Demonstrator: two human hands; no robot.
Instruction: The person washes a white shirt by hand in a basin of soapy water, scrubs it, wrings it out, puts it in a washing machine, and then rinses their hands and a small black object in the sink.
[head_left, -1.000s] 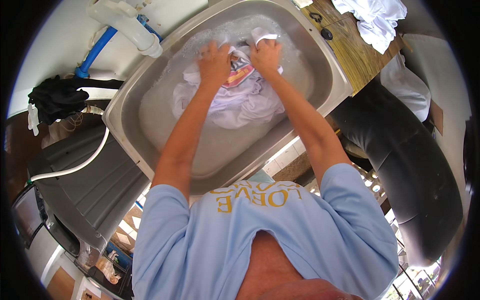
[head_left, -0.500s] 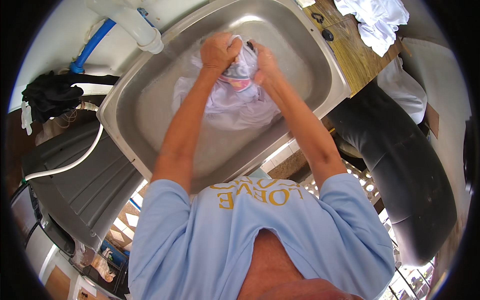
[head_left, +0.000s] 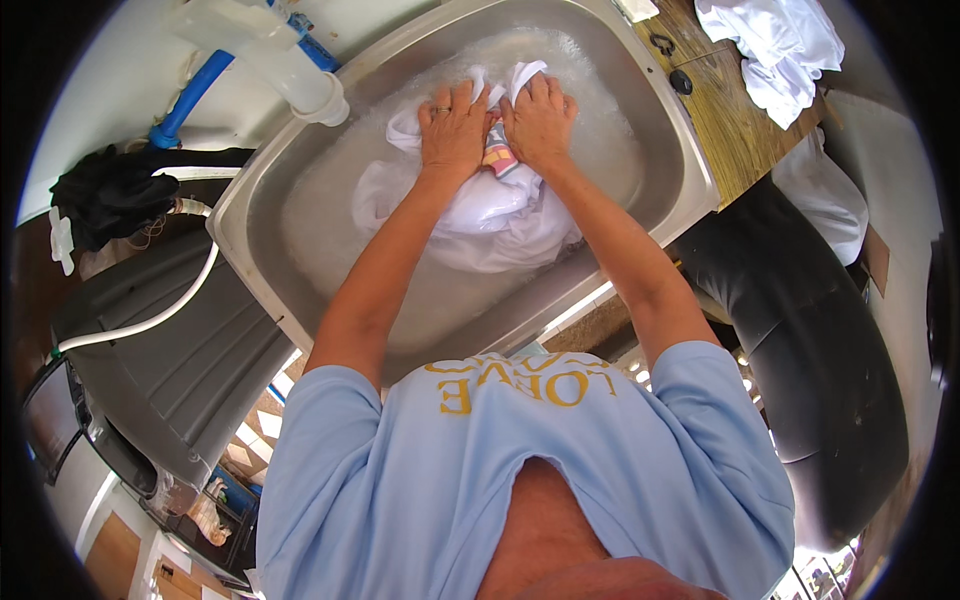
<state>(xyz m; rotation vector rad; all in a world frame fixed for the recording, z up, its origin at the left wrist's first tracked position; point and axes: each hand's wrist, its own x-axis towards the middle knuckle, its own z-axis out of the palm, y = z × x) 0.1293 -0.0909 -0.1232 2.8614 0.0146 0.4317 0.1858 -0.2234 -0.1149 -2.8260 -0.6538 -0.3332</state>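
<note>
A wet white garment [head_left: 490, 212] with a pink, yellow and grey print lies bunched in cloudy water in a metal sink [head_left: 255, 205]. My left hand [head_left: 455, 130] grips its upper part from above, knuckles up, with a ring on one finger. Close beside it, my right hand [head_left: 540, 122] has hold of the same garment on the other side of the print. Folds of cloth stick up past the fingers of both hands, and the fingertips are partly hidden in them. The rest of the garment spreads toward me in the water.
A white plastic pipe [head_left: 285, 75] and a blue pipe [head_left: 195, 95] stand left of the sink. White cloth [head_left: 775, 60] lies on the wooden counter [head_left: 715, 110] at right, near a black round plug [head_left: 681, 81]. Black cloth [head_left: 105, 195] hangs at left, above a grey plastic lid [head_left: 170, 350].
My hands have gone from closed fists lifting and bunching the garment to lying lower over it, backs up. The water is more stirred, with ripples and foam around the cloth.
</note>
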